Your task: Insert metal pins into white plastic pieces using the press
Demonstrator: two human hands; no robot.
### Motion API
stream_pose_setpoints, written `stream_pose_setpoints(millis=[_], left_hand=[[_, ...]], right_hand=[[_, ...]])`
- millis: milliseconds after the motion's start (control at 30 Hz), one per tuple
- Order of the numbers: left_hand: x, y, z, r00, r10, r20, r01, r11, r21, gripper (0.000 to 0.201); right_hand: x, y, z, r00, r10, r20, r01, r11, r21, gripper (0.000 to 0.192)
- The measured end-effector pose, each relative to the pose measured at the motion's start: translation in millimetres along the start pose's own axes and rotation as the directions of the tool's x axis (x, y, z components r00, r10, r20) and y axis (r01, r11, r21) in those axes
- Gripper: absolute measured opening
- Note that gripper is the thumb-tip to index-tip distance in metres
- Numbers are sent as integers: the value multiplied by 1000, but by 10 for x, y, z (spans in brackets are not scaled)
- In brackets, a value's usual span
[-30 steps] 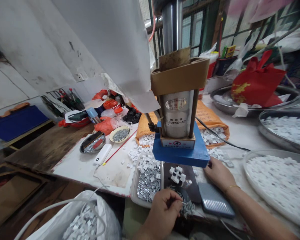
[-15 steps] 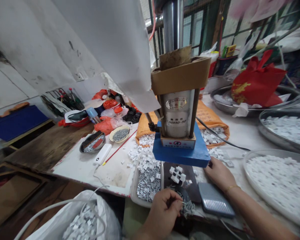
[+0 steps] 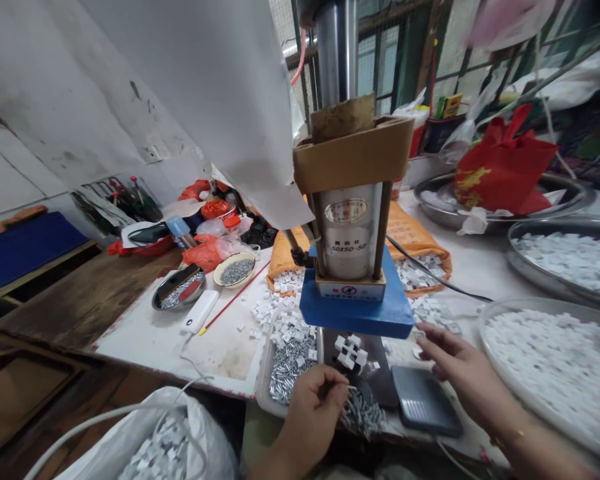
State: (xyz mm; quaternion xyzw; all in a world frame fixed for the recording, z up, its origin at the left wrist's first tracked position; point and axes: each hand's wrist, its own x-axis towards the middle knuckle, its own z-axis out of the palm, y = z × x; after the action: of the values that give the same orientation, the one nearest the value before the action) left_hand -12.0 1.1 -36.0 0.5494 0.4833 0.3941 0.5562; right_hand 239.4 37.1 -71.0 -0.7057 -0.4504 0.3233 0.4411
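My left hand (image 3: 316, 412) is closed in a pinch, with a thin nail (image 3: 353, 387) showing at its fingertips. Just beyond those fingertips lies a heap of loose nails (image 3: 364, 415) at the table's front edge. My right hand (image 3: 457, 363) has its fingers stretched and apart, over the table right of the press's blue block (image 3: 355, 313). Small white plastic clips (image 3: 437, 313) lie scattered behind it. Under the press, a cluster of white clips (image 3: 351, 351) sits on the dark base plate (image 3: 380, 360). A clear bin (image 3: 263, 393) beside my left hand contains nails and white clips.
A grey pedal-like box (image 3: 425, 400) lies between my hands. On the right stand a round tray (image 3: 485, 333) and a metal basin (image 3: 517, 253) of white clips. A white sack (image 3: 215, 427) of clips stands at lower left. An orange sack (image 3: 405, 230) lies behind the press.
My right hand has drawn back from the corner of the blue block, and its fingers have spread. My left hand keeps its pinch beside the nails. The whole view has shifted slightly.
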Motion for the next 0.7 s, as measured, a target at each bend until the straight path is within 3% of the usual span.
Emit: stream_pose_setpoints(millis=[100, 267, 600, 700], left_hand=[[63, 59, 24, 998, 66, -23, -65, 997, 38, 10], [87, 175, 89, 968, 250, -27, -236, 940, 247, 10], [-23, 213, -4, 911, 413, 2, -389, 855, 343, 12], [-10, 226, 4, 943, 332, -6, -314, 898, 307, 10]], right_hand=[[-384, -226, 70, 989, 96, 109, -121, 960, 251, 46], [-715, -531, 338, 948, 31, 316, -168, 894, 415, 42], [-764, -557, 528, 949, -44, 311, -97, 900, 424, 40], [-806, -589, 515, 947, -66, 314, -67, 915, 397, 37]])
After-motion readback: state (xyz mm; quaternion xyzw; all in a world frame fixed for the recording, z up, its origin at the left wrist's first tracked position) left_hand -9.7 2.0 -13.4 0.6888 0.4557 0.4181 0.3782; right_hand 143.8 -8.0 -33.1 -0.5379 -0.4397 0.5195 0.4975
